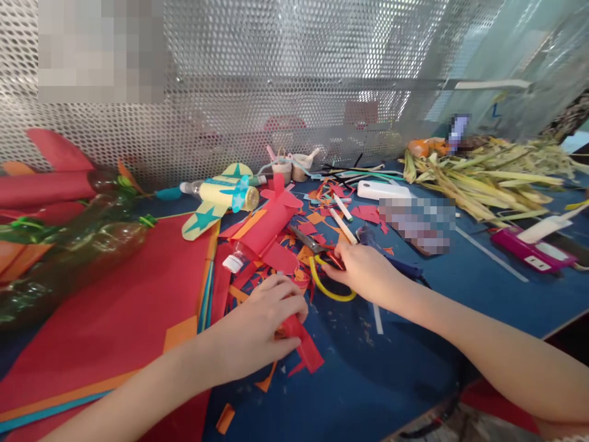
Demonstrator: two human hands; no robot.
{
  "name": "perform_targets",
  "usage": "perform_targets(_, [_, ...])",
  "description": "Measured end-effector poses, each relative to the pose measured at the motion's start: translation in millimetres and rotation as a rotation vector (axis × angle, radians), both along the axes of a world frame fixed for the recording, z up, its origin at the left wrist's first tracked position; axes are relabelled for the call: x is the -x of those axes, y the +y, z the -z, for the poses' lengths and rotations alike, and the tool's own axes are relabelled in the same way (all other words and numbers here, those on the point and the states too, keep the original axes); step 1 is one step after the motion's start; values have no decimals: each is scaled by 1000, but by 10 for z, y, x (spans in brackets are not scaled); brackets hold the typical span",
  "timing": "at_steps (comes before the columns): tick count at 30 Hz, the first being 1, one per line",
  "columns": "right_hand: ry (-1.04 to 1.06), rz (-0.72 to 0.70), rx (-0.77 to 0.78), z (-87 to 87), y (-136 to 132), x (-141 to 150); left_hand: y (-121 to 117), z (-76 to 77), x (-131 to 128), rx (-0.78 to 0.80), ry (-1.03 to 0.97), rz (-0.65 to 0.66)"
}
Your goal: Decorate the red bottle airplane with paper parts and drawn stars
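Curled over a piece of red paper [309,348], my left hand [269,328] rests low over the front of the table. My right hand [363,270] has its thumb and fingers closed at the handles of a pair of scissors [317,261]. One yellow loop shows below the fingers, and the blades point away to the left. Just beyond both hands lies a plastic bottle wrapped in red paper [269,230], with paper fins and a white cap. Red and orange paper scraps [317,218] are strewn around it.
Stacked coloured sheets [124,307] and green plastic bottles [83,258] occupy the left. A yellow paper bottle plane [225,193] lies behind. White glue sticks [343,224], a phone [416,224], a purple device [534,248] and dry husks [492,175] are rightward. Perforated metal [276,80] borders the back.
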State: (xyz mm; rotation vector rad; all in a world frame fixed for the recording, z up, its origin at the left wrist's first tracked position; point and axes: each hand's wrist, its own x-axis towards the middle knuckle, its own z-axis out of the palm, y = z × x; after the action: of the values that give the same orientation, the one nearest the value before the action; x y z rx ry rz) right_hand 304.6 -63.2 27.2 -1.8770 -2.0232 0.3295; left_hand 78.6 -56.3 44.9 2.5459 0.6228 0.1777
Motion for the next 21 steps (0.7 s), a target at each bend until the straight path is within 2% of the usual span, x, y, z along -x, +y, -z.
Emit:
perform_targets(3, [229, 1, 92, -116, 16, -82, 48, -10, 27, 121, -27, -92])
perform_targets(7, [626, -58, 237, -238, 43, -152, 167, -88, 70, 348, -176, -346])
perform_targets(10, [868, -109, 267, -207, 23, -103, 242, -148, 91, 602, -366, -519])
perform_targets(13, [1032, -169, 270, -77, -27, -1, 271, -158, 95, 804, -547, -592])
perform_targets(15, [1126, -214, 289, 27, -59, 50, 277, -141, 95, 836, -608, -637])
perform_targets(18, [1345, -354, 413, 150, -103, 59, 290, -110, 104, 813, -658, -681])
perform_targets(21, [1287, -480, 469, 206, -188, 20, 303, -101, 124, 778, -693, -710])
